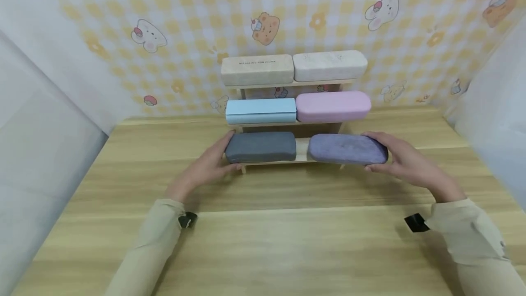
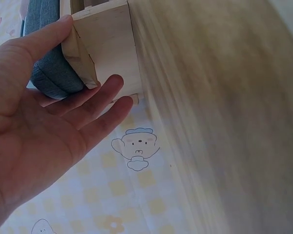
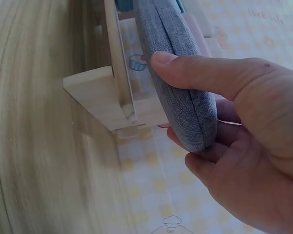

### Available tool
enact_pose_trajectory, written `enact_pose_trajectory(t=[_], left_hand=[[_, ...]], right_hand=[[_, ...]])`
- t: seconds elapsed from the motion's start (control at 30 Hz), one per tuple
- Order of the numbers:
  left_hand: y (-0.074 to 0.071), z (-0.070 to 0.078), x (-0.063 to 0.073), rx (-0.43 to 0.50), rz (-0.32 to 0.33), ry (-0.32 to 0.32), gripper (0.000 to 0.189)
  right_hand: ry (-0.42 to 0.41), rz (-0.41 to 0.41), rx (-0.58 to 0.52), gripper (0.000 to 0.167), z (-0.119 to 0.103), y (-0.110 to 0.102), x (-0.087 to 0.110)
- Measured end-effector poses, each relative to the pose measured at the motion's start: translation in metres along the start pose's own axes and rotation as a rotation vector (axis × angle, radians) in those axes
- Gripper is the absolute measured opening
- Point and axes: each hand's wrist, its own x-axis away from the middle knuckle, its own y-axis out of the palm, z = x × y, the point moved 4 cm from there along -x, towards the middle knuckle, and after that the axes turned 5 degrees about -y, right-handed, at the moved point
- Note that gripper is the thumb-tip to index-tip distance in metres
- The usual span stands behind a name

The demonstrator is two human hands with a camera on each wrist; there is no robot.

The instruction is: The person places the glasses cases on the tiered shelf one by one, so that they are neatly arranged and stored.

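Note:
My left hand [image 1: 209,161] spans the left end of a dark grey glasses case [image 1: 261,146] on the bottom tier of a small wooden rack [image 1: 302,150]. In the left wrist view its thumb crosses the grey case [image 2: 53,73] and reaches the rack's edge; the other fingers extend behind. My right hand [image 1: 407,161] grips the right end of a purple-grey glasses case [image 1: 347,148] on the same tier. The right wrist view shows thumb and fingers on opposite sides of this fabric case [image 3: 178,83], which looks tilted from the shelf. A gap separates the two cases.
On the middle tier lie a light blue case [image 1: 261,111] and a pink case [image 1: 333,106]. The top tier holds a beige case [image 1: 258,70] and a white case [image 1: 330,66]. The rack stands on a wooden table [image 1: 287,241] before a yellow-checked backdrop [image 1: 197,26].

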Motion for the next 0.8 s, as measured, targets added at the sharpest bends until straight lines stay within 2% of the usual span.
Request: enact_pose_trajectory(t=[0.1, 0.33, 0.53, 0.8], left_hand=[[0.000, -0.001, 0.001, -0.006, -0.015, 0.005, 0.090], [0.000, -0.003, 0.001, 0.007, 0.001, 0.028, 0.090], [0.004, -0.003, 0.001, 0.034, -0.012, 0.027, 0.089], [0.001, -0.003, 0.001, 0.018, -0.002, 0.037, 0.088]], right_hand=[[-0.009, -0.011, -0.006, 0.070, 0.001, 0.005, -0.002], [0.034, -0.054, -0.022, 0.068, 0.002, 0.011, -0.007], [0.031, -0.050, -0.025, 0.067, 0.005, 0.014, -0.008], [0.047, -0.076, -0.089, 0.069, 0.013, 0.026, -0.022]])
